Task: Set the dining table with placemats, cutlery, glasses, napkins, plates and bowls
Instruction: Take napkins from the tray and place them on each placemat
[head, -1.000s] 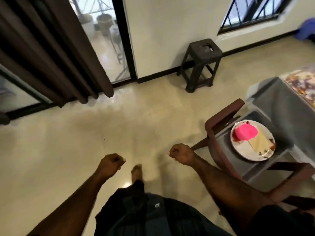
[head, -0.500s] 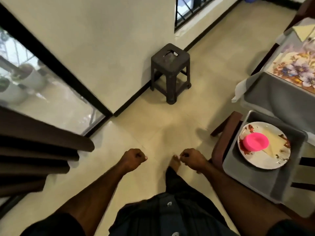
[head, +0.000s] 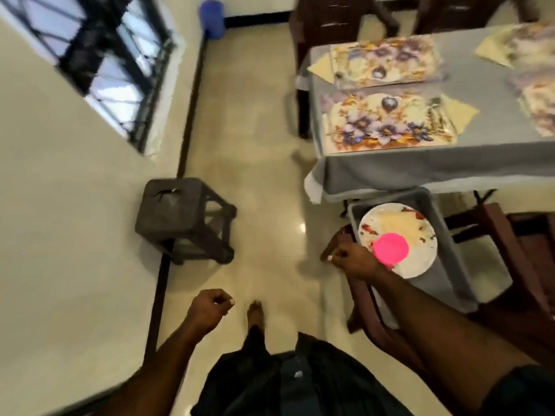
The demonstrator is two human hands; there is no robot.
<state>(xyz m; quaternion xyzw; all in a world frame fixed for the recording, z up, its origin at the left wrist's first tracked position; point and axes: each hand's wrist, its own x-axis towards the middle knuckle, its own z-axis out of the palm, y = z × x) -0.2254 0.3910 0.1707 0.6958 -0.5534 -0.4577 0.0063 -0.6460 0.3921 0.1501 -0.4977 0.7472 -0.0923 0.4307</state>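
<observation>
Just beyond the clenched, empty right hand (head: 351,259), which a second ago swung over bare floor like the fisted, empty left hand (head: 208,307), now sit the plate (head: 417,259) and pink bowl (head: 390,248), so pickup looks imminent

A strip of bare floor (head: 258,181) runs forward between the dark stool (head: 183,217) against the wall on the left and the cloth-covered desk (head: 450,163) on the right. Under the desk's near edge a grey bin (head: 444,283) sits on a wooden chair (head: 516,253), whose armrest juts toward the walkway. Beyond the desk, two more chairs (head: 336,16) close the far side.
</observation>
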